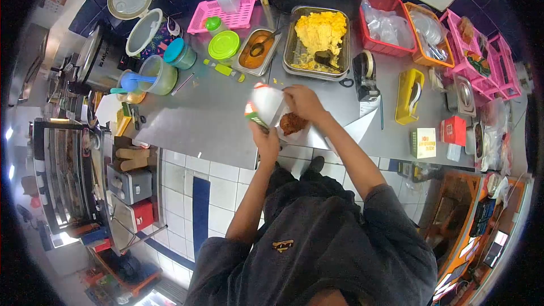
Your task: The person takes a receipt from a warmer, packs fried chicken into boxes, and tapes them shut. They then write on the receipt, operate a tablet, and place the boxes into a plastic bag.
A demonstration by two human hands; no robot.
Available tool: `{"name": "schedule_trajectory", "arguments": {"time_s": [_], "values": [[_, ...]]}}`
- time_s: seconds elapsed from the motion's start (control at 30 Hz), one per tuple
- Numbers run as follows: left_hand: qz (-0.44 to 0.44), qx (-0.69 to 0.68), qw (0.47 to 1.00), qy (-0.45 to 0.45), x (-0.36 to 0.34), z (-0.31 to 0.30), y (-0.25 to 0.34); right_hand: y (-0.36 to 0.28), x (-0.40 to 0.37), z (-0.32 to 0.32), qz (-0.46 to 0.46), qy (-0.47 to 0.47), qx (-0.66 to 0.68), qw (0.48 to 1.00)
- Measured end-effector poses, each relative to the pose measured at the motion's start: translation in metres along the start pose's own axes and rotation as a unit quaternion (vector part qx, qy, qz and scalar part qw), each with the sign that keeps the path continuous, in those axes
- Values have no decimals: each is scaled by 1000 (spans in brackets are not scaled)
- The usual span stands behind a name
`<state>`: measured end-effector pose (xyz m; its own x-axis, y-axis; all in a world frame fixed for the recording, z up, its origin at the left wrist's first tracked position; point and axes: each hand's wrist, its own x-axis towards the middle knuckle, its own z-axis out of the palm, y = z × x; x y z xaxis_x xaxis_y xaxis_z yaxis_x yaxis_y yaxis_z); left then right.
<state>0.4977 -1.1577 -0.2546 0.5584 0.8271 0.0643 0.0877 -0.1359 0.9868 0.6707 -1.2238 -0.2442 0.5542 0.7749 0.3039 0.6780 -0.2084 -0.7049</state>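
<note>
My left hand point(265, 139) is closed on the lower side of a white paper box point(266, 103) with red and green print, held tilted above the counter's front edge. My right hand point(303, 102) has its fingers pressed together at the box's right side. Just below that hand, a piece of brown fried food point(292, 124) lies on white paper. Behind my hands stand a steel pan of orange sauce point(256, 50) with a ladle and a wire-lined tray of yellow food point(321, 31) with a dark utensil in it.
Across the steel counter point(192, 119) are a black tape dispenser point(365, 73), a yellow dispenser point(409, 96), a green-lidded tub point(224, 45) and a clear container point(160, 76). At the back right stand a red basket point(388, 48) and an orange one point(422, 59). A small box point(424, 142) sits near the front edge.
</note>
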Motion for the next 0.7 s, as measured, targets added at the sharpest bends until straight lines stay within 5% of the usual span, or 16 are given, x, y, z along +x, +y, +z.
{"name": "schedule_trajectory", "arguments": {"time_s": [0.07, 0.13, 0.2, 0.3, 0.33, 0.4, 0.5, 0.6, 0.7], "values": [[29, 50, 996, -64, -11, -5, -1, 13, -2, -13, 29, -9, 19, 999], [221, 245, 937, -117, -15, -2, 16, 25, -11, -30, 121, -65, 56, 989], [221, 263, 924, -169, -15, -1, 21, 40, -22, -34, 164, -89, -24, 982], [269, 407, 845, -220, -19, 2, 22, 39, -50, -38, 365, -135, 106, 915], [271, 407, 843, -224, -20, 4, 21, 37, -61, -36, 367, -132, 107, 914], [269, 460, 815, -227, -21, 6, 20, 33, -83, -29, 394, -10, 385, 835], [266, 490, 790, -255, -22, 7, 29, 43, -125, 9, 319, 93, 439, 835], [221, 519, 770, -297, -21, 8, 41, -12, -146, -9, 321, -43, 232, 917], [222, 530, 754, -317, -19, 7, 48, -59, -153, -7, 258, 105, 212, 937]]}}
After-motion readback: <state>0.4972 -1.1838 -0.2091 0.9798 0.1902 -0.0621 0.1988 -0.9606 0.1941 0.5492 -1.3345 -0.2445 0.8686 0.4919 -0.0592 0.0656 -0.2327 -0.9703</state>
